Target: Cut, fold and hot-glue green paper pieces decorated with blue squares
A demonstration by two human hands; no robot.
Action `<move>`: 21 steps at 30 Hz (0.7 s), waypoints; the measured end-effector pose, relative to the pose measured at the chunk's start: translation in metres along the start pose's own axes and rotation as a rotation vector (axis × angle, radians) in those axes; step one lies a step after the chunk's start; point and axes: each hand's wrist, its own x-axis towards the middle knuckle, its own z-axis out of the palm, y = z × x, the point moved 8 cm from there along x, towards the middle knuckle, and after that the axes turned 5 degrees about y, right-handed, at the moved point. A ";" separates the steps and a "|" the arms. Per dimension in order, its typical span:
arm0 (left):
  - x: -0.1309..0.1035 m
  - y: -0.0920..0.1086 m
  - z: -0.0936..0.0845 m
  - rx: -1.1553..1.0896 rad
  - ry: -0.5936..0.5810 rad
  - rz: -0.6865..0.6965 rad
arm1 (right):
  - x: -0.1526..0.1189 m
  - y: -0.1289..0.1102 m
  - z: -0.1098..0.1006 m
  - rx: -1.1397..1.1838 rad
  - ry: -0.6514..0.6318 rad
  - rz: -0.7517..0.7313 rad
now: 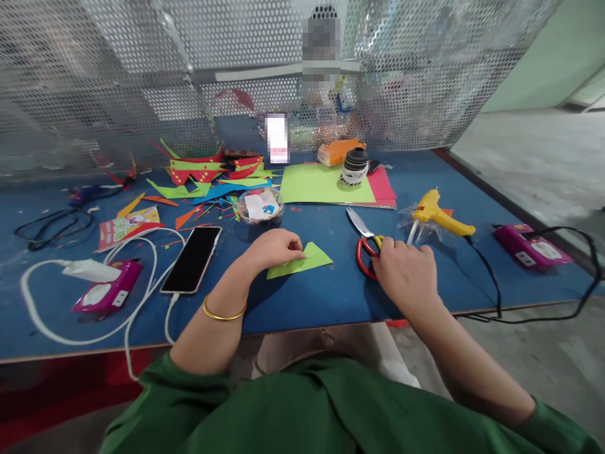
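Note:
My left hand (280,248) pinches a small light-green paper piece (309,259) at its upper edge, over the blue table in front of me. The piece has a pointed top and a slanting lower edge. To its right, my right hand (407,270) is closed over one handle of a pair of scissors (365,253) with red and yellow grips. The blades are together and point away to the upper left. My fingers hide part of the grips. Just beyond my right hand lies a yellow glue gun (442,217), its nozzle over clear plastic.
Green and red paper sheets (312,184) lie at the back under a black roll wound with white string (354,166). A round clear container (261,207) stands near cut scraps. A phone (193,260) and cables lie left; purple power strips (532,246) flank the table. Perforated metal screen (265,38) behind.

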 end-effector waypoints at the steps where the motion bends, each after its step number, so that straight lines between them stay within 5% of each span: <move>1: -0.006 -0.001 -0.004 0.017 0.053 0.002 | -0.001 -0.005 -0.004 0.026 0.046 -0.038; 5: -0.045 -0.005 -0.017 0.140 0.318 0.018 | -0.005 -0.038 -0.020 0.220 0.233 -0.341; 13: -0.086 -0.007 0.027 0.171 0.379 0.162 | -0.005 -0.104 -0.025 0.209 0.407 -0.923; 16: -0.085 -0.003 0.033 0.196 0.414 0.195 | -0.006 -0.116 -0.018 0.236 0.395 -0.980; 21: -0.086 0.005 0.030 0.248 0.496 0.237 | -0.007 -0.113 -0.010 0.311 0.374 -0.874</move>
